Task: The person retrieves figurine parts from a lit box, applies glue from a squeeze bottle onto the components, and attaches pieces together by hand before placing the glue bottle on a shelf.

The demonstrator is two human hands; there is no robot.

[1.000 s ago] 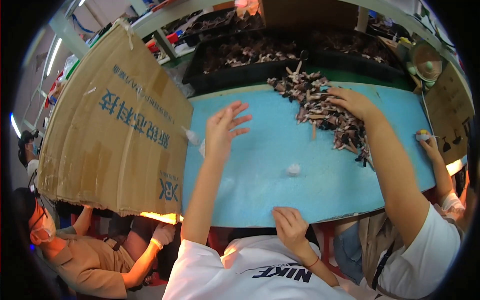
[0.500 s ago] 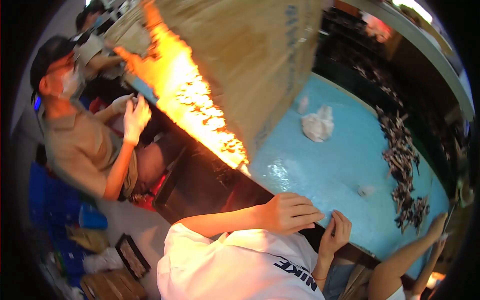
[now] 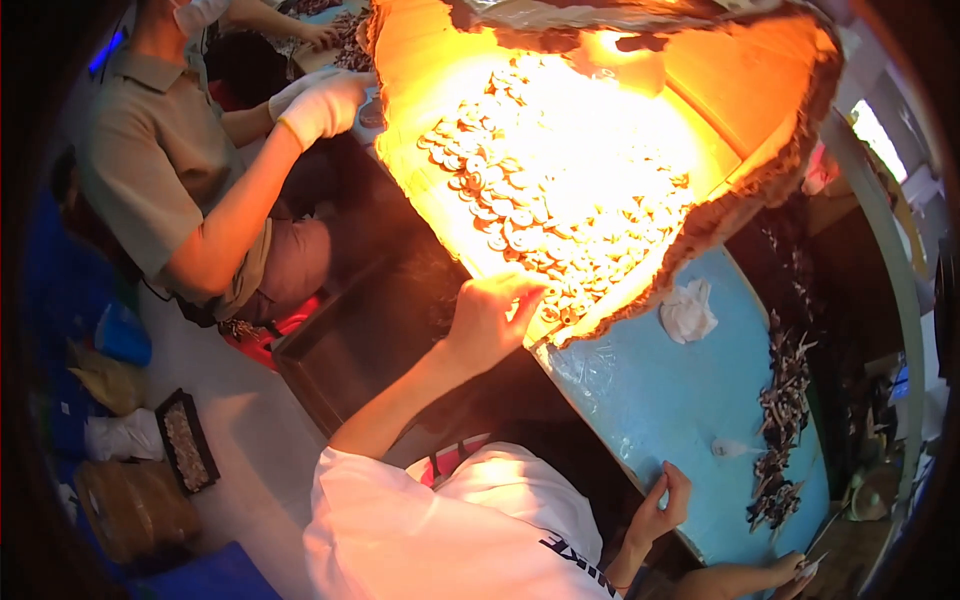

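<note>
My left hand [image 3: 492, 318] reaches to the near edge of a brightly lit cardboard box [image 3: 775, 180]. Its thumb and fingers are bent together in a pinch, and glare hides what lies between them. Many small ring-like pieces [image 3: 510, 215] cover the inside of the box beside my fingertips, partly washed out by the light. My right hand [image 3: 662, 505] is at the near edge of the blue tabletop [image 3: 640, 400]. Its fingers are curled with the thumb close by; whatever they hold, if anything, cannot be made out.
A heap of dark, slender pieces [image 3: 785, 420] runs along the table's far side. Crumpled white plastic [image 3: 688, 310] lies near the box. At left sits a co-worker in white gloves [image 3: 325, 105]; a dark tray [image 3: 330, 365] is between us. Another person's hand [image 3: 785, 572] shows at lower right.
My left hand has left my right hand and moved up and left to the box edge. The view has shifted, so the box's lit inside shows more fully.
</note>
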